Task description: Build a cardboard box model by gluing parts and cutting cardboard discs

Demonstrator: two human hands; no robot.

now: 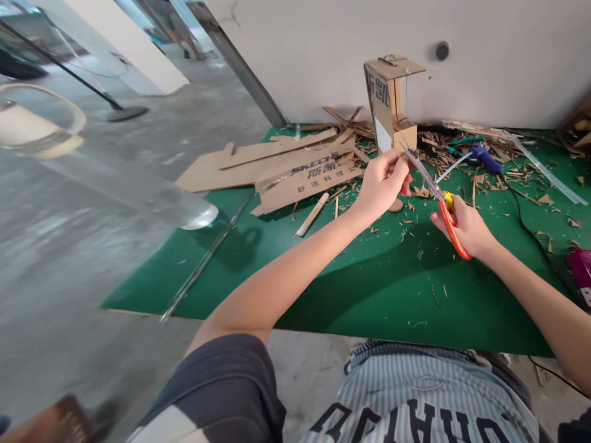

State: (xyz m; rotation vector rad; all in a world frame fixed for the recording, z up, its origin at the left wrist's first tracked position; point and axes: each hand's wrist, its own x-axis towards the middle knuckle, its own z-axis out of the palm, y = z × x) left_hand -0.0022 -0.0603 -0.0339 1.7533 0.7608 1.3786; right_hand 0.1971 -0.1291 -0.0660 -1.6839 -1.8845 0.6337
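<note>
My right hand (466, 227) grips a pair of scissors (447, 216) with red-orange handles, its blades angled up and left. The blades reach to the fingers of my left hand (384, 179), which are pinched together near the tips. Whatever small thing lies between those fingers is too small to make out. Just behind my left hand stands an upright cardboard structure (385, 101) with dark printed characters and a flat top. A blue glue gun (486, 160) lies beyond my right hand, its cord trailing right.
Flat printed cardboard pieces (305, 181) lie left of my hands on the green table (369, 289). Cardboard scraps (508, 163) litter the back. A clear tube (207, 258) crosses the left side. A magenta power strip (580, 274) sits at the right edge, below a white wall (323, 55).
</note>
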